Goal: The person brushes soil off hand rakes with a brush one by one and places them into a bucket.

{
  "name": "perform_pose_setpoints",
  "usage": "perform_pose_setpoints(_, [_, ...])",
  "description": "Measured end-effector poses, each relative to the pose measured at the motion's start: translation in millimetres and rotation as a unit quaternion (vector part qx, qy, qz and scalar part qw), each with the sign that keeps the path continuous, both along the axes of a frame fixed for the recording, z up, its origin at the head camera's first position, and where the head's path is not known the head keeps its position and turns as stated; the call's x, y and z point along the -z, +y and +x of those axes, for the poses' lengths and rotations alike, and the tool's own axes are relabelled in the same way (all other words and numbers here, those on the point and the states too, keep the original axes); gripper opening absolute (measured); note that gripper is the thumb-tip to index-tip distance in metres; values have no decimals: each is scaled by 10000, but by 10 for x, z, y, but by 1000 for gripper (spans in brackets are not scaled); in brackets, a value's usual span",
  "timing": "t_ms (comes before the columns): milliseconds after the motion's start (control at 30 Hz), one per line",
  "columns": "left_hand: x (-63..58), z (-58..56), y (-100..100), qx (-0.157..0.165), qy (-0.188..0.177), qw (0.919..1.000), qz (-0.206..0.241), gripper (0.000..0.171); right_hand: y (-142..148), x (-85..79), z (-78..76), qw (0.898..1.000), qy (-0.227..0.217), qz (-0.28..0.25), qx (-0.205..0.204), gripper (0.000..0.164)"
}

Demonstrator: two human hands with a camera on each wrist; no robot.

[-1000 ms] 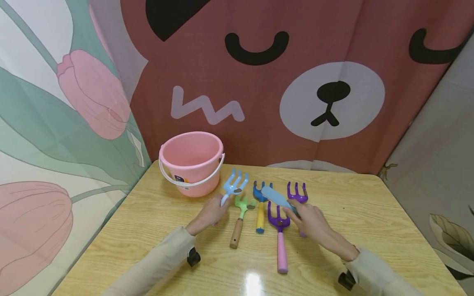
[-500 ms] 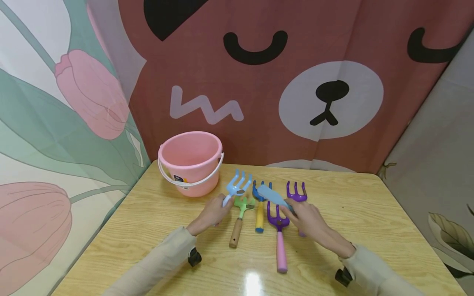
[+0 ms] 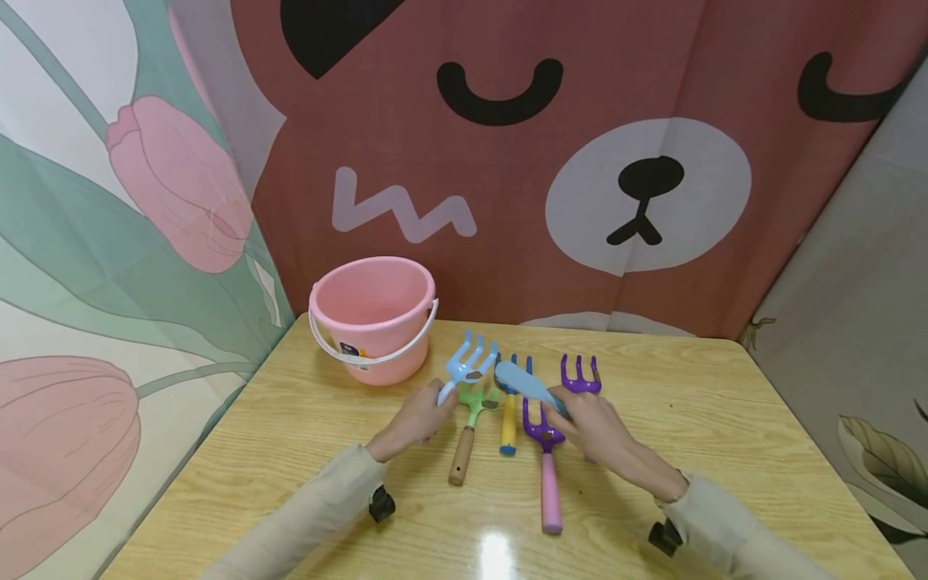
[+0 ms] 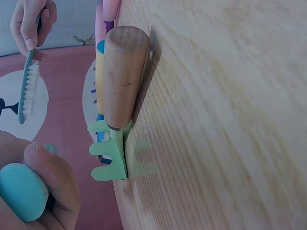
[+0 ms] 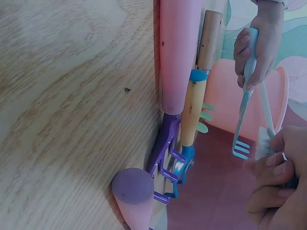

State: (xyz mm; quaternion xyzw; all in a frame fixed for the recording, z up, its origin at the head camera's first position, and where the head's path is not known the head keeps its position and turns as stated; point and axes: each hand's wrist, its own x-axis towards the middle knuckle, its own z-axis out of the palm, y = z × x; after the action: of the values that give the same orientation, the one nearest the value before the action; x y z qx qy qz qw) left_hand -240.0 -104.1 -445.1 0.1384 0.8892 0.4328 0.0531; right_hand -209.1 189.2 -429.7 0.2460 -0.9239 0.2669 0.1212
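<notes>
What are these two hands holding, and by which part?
Left hand: the light-blue fork, by its handle. Right hand: the blue brush, by its handle.

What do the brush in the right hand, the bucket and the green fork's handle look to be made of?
Brush: smooth blue back, probably plastic, with pale tufted bristles; whether synthetic or natural, I can't tell.
Bucket: likely plastic, given its even pink color and smooth wall.
Green fork's handle: looks like wood, fairly matte brown with faint grain on its end.
</notes>
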Motion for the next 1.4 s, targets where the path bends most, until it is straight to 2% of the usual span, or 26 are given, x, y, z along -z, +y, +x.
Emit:
perform_pose_setpoints(467, [-10,8,15,352,83,9992,-140,29,-70,-6,18,9996,242,20,-133,27])
perform_pose_setpoints(667, [-17,29,54,307,114,9993,-182,28,-86,-14,27,9995,253,67,-152,29])
perform_pose_setpoints(900, [-2,45,89,388,353,9983,-270,27,-91,-16,26,9994,205,112,-268,32])
perform_pose_setpoints(1100, [-11,82,111,565,354,9975,-235,27,-105,-8,24,9992,162,193,-300,32])
perform_pose_setpoints(1400, [-30,108,145,535,423,9973,-275,23,-87,-12,31,9988,164,363,-285,30])
